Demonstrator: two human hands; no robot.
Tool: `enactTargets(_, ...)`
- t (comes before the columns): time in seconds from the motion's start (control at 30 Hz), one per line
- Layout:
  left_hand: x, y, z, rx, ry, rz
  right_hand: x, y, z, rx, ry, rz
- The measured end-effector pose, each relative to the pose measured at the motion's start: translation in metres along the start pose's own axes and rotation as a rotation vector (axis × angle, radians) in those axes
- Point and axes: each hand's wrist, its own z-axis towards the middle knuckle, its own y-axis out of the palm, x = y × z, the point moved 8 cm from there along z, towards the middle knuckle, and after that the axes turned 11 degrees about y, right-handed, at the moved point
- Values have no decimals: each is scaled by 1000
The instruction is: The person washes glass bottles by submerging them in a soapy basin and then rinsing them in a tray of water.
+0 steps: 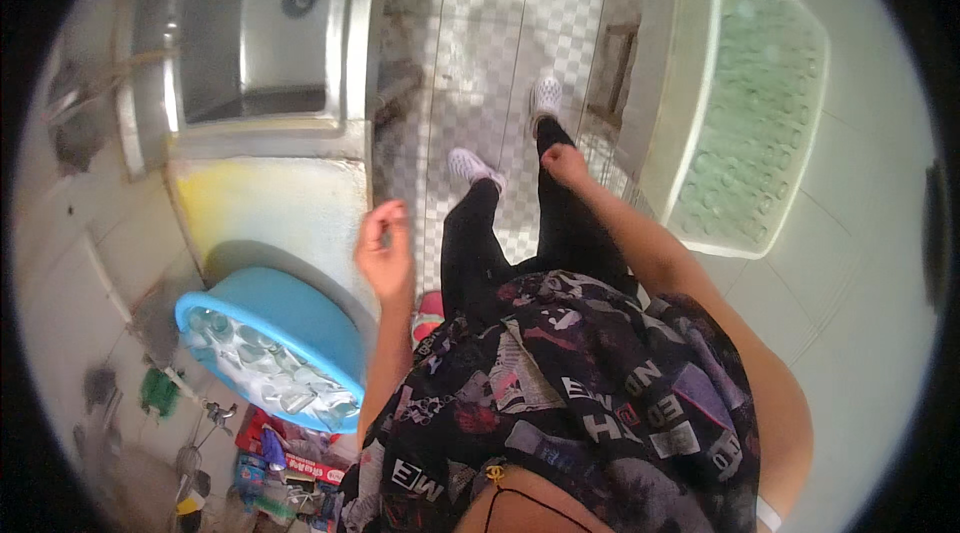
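Observation:
My left hand (384, 252) is raised in front of me, its fingers loosely curled with a gap beside the thumb and nothing held. It is apart from the pale counter (300, 195) behind it. A blue plastic basin (281, 308) at the left is full of clear glassware (277, 368). My right hand (566, 164) hangs over my right leg, fingers curled in and no object visible in it. To its right stands a white plastic bin (709, 105), in which many round glass-like shapes (757, 120) show greenish.
A stainless steel sink (289, 45) with a drain adjoins the counter at the upper left. Below the basin are a metal tap (220, 413), a green brush (159, 392) and assorted packages (289, 473). Checkered floor tiles (487, 30) run ahead. Something red (429, 312) lies beside my left leg.

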Motion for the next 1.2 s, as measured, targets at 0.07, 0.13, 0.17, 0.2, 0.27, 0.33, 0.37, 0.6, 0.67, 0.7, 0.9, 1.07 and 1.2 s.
enactTargets(0.07,-33,41,-21,-136,-111,-17,8,10,34,71,-6,-58)
enactTargets(0.13,-84,95,-43,-241,-308,-136,4,19,55,124,-4,22)
enactTargets(0.17,-124,124,-58,-258,-422,-270,-7,20,61,116,11,126)
enactTargets(0.2,-157,147,-71,-268,-601,-353,-9,30,67,112,32,238)
enactTargets(0.27,-219,173,-88,-282,-631,-279,20,76,93,109,134,224)
enactTargets(0.33,-246,174,-78,-341,-441,54,59,133,118,84,315,167)
enactTargets(0.37,-243,169,-65,-352,-280,242,83,167,134,107,366,106)
enactTargets(0.6,-309,153,-41,-237,36,748,124,323,221,79,427,-109)
enactTargets(0.67,-313,153,-36,-273,99,810,125,352,244,57,377,-235)
enactTargets(0.7,-316,155,-31,-307,143,830,139,367,254,68,418,-194)
enactTargets(0.9,-335,138,-25,-149,-44,898,144,409,273,355,353,-202)
enactTargets(1.07,-343,134,-15,-117,-48,1005,140,426,293,258,102,-366)
enactTargets(1.2,-339,140,-9,-116,4,934,153,422,305,160,-118,-379)
